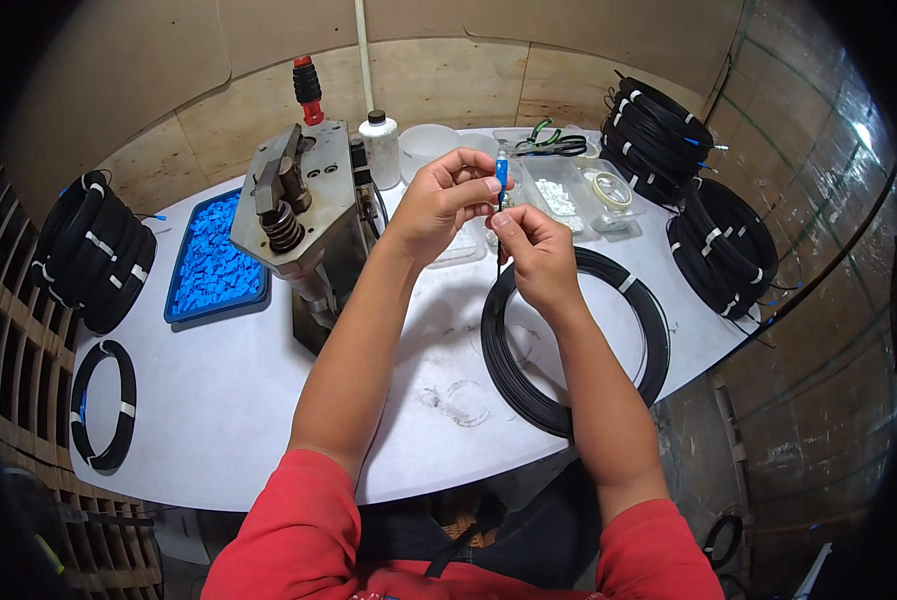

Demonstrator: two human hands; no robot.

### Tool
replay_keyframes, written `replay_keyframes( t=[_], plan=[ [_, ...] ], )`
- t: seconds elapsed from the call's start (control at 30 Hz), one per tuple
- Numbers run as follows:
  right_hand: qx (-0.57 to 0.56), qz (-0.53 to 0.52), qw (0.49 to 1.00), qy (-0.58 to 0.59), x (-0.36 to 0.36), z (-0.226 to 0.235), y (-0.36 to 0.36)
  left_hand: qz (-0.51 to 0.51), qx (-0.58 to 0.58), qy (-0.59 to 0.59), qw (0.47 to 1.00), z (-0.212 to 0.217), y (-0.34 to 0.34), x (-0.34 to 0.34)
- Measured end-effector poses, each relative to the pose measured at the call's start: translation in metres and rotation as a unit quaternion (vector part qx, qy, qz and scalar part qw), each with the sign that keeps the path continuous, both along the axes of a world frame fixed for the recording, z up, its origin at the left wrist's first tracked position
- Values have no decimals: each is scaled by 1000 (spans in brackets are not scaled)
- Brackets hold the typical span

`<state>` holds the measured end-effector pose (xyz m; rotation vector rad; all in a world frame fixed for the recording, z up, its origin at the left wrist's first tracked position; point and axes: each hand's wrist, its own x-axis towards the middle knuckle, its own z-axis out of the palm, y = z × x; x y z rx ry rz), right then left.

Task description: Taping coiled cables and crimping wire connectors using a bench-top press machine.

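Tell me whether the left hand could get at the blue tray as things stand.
Probably yes, once freed. The left hand is pinching a blue connector with the right hand. The blue tray lies open on that side, though the metal press stands between them.

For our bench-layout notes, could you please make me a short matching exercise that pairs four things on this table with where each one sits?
Things:
1. blue tray of small blue parts
2. white bottle with a dark cap
3. small blue connector
4. single black cable coil

Places:
A. between the fingers of the left hand and the right hand
B. near the table's front left edge
C. left of the metal press
D. at the back, just right of the press

Pairs: 1-C, 2-D, 3-A, 4-B
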<state>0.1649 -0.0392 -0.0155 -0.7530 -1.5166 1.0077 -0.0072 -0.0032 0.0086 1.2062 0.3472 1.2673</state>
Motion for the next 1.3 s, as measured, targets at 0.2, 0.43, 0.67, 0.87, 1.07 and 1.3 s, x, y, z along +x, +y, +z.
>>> replay_keyframes(
  t=[0.2,0.43,0.67,0.87,1.07,1.3],
  plan=[
    [17,-2,1000,0,-1,-3,3,31,2,33,999,8,-5,-2],
    [8,-10,1000,1,2,12,-3,61,-47,7,997,23,-11,-13],
    [-1,-39,998,-58,16,40,-28,60,-38,16,997,27,-15,-9],
    [-25,-93,994,-60,46,19,-96,80,55,70,993,22,-28,10],
    [-164,-113,979,48,93,-28,-135,97,270,423,860,-39,-59,50],
    [-269,-222,935,-66,118,-30,-150,15,341,538,771,-79,-91,35]
  ],
)
